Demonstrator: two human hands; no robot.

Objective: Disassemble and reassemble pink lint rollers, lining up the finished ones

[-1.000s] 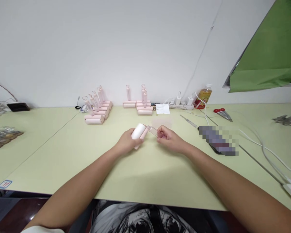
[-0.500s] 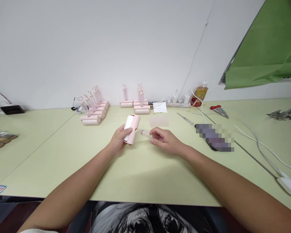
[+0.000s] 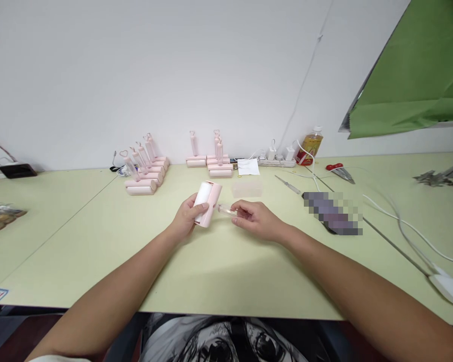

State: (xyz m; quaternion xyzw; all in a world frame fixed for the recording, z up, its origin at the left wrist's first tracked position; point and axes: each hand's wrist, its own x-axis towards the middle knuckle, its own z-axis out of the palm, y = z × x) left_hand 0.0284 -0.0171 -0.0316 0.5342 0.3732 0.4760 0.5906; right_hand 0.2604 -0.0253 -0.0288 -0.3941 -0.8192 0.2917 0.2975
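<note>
My left hand [image 3: 186,216] is closed around a pink lint roller head [image 3: 213,201] with a white roll in it, held tilted above the table. In my right hand [image 3: 258,220] is a clear handle [image 3: 225,209], pinched between thumb and fingers. The handle's narrow end points left and meets, or nearly meets, the hole in the roller head's side; whether it is inside I cannot tell. Behind my hands a translucent pink cover [image 3: 247,189] lies on the table.
Lint rollers with upright handles stand in a left group [image 3: 140,187] and a middle group [image 3: 221,171]. To the right are a power strip [image 3: 277,163], a drink bottle [image 3: 310,147], a screwdriver [image 3: 288,184], red-handled pliers [image 3: 340,172], a blurred-out phone [image 3: 330,213] and white cables.
My left hand has turned the roller head slightly and brought it right, closer to the handle. The gap between the head and the handle's end has closed or nearly closed.
</note>
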